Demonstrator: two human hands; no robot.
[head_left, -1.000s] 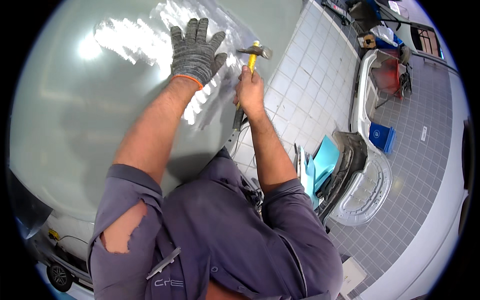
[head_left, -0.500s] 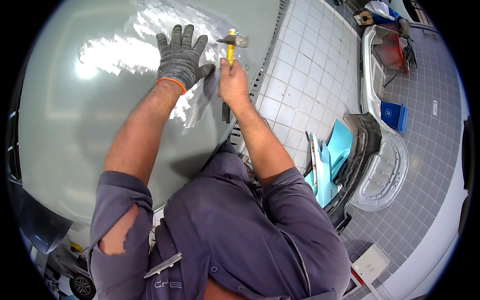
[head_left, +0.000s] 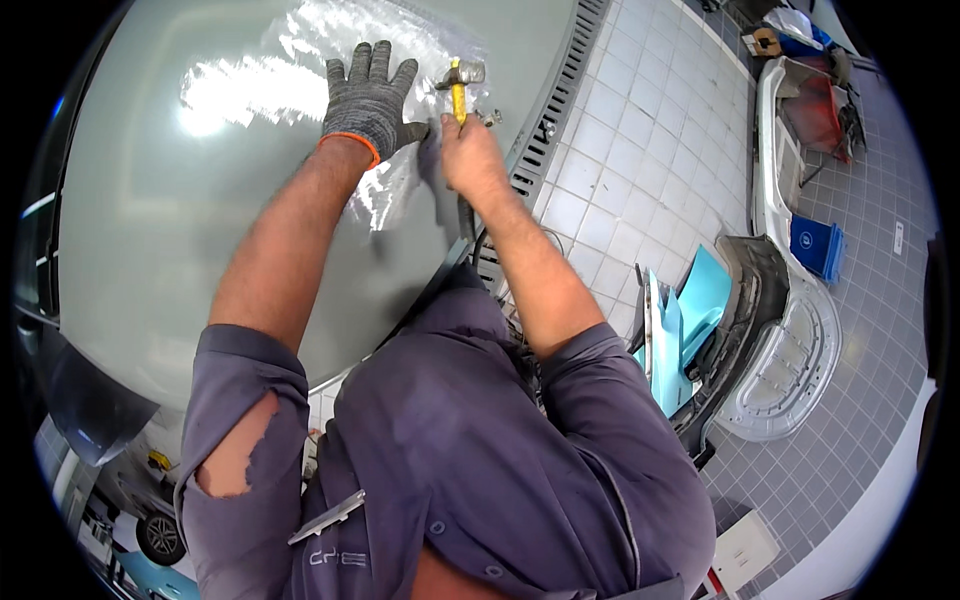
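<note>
My left hand (head_left: 368, 105), in a grey knit glove with an orange cuff, lies with fingers spread on a large grey-green car body panel (head_left: 180, 250). Under and around it are shiny patches of bare, scraped metal (head_left: 250, 90). Just to its right, my bare right hand (head_left: 472, 158) is wrapped round the handle of a hammer (head_left: 462, 74). The hammer has a yellow upper shaft, a metal head and a dark lower grip. Its head is over the panel near the right edge; whether it touches the surface, I cannot tell.
A slotted dark strip (head_left: 560, 90) borders the panel's right side, beside white floor tiles (head_left: 630, 120). Further right are turquoise body parts (head_left: 690, 310), a large pale car part (head_left: 790, 350) and a blue bin (head_left: 817, 247). A wheel (head_left: 160, 538) shows at lower left.
The view has shifted, moving the scene rightward in the picture. Against the panel, the hammer and my right hand are a little further left. My left hand stays spread on the panel.
</note>
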